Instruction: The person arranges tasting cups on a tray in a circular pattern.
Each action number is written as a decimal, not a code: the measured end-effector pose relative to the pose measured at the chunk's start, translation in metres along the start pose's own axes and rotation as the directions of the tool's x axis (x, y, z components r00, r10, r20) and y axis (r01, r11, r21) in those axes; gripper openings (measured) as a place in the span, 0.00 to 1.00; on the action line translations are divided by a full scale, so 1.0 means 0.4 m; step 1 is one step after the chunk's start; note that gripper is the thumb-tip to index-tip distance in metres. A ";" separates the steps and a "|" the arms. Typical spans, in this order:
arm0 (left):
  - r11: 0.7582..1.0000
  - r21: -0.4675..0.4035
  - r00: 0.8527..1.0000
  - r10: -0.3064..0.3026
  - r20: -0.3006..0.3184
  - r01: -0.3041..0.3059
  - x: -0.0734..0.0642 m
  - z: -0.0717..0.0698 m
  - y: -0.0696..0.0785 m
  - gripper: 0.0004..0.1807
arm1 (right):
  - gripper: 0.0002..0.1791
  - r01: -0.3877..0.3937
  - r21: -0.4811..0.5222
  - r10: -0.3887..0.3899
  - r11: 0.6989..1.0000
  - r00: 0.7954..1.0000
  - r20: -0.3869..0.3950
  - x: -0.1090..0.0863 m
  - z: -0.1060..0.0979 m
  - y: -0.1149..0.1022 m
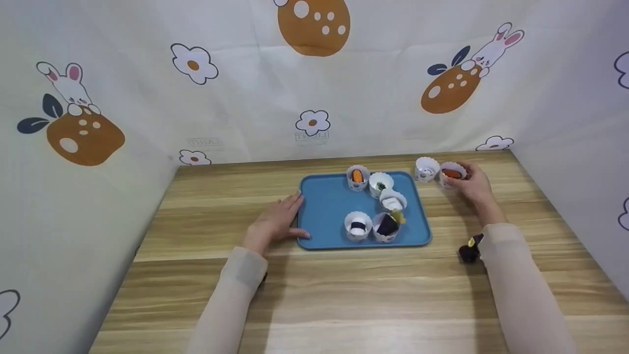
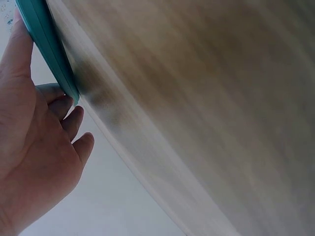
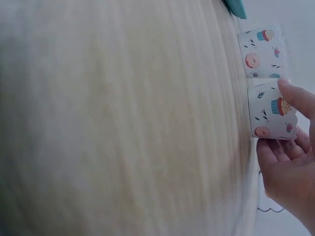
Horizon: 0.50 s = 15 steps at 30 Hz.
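My left hand [image 1: 276, 221] rests at the left edge of a blue tray [image 1: 322, 211], fingers along the rim and thumb at the near corner. In the left wrist view the fingertips [image 2: 74, 120] lie right by the tray's edge. Beyond the tray's right side, my right hand [image 1: 474, 183] grips a paper cup [image 3: 273, 112] printed with cupcakes and donuts. The thumb is on one side and the fingers on the other. An orange-red piece [image 1: 452, 174] lies inside that cup. Close beside it stands a second printed cup [image 3: 263, 54] with something white in it.
Several cups stand on the tray, including one with an orange piece [image 1: 357, 176], one with a black-banded white piece [image 1: 357, 226] and one with a black triangular piece [image 1: 387, 224]. A dark object [image 1: 469, 251] lies by the right sleeve. A patterned curtain [image 1: 245, 98] borders the table.
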<state>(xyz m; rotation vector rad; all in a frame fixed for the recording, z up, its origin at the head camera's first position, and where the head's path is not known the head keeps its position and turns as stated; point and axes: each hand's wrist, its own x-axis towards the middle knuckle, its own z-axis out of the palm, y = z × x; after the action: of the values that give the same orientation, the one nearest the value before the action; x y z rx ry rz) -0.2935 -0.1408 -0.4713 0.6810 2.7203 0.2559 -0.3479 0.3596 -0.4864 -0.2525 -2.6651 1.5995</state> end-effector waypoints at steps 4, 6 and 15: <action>1.000 0.004 1.000 0.006 0.004 -0.006 0.002 -0.001 0.000 0.57 | 0.43 -0.011 -0.010 0.011 1.000 1.000 -0.003 0.000 0.000 -0.004; 1.000 0.005 1.000 0.001 0.009 -0.001 0.003 -0.001 -0.001 0.57 | 0.43 -0.015 -0.011 0.015 1.000 1.000 -0.006 0.001 0.000 -0.005; 1.000 -0.017 1.000 0.000 0.001 0.000 -0.002 -0.002 0.002 0.57 | 0.42 -0.038 -0.030 0.037 0.999 0.999 -0.019 -0.001 -0.002 -0.004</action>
<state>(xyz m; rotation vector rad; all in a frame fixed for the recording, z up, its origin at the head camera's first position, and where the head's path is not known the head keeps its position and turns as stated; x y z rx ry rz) -0.2929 -0.1406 -0.4702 0.6761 2.7143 0.2783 -0.3475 0.3597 -0.4847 -0.3188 -2.6884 1.5592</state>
